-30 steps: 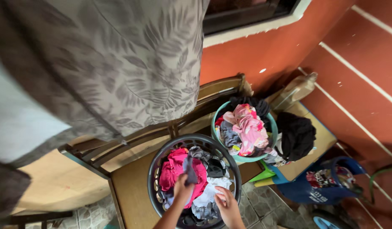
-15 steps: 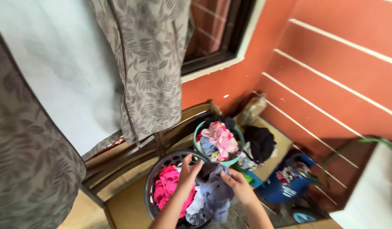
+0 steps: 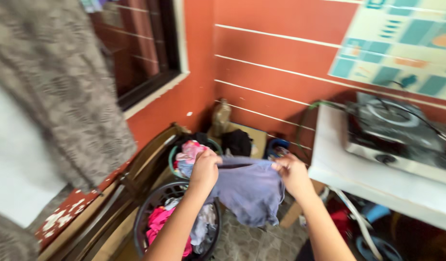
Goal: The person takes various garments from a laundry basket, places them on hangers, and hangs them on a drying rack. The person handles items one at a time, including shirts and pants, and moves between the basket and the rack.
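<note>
Stretching between both fists, purple-grey garment point(image 3: 249, 188) is gripped at its top edge by left hand point(image 3: 203, 170) and right hand point(image 3: 293, 175), above dark laundry basket point(image 3: 148, 217); white counter point(image 3: 372, 181) edge close on right.

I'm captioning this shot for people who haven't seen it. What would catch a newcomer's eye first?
First, the blue-grey garment stretched at centre between the left hand and right hand, each gripping an upper corner. Just below it, at lower left, sits a dark basket of clothes with a bright pink piece on top. Behind is an orange wall with white stripes.
</note>
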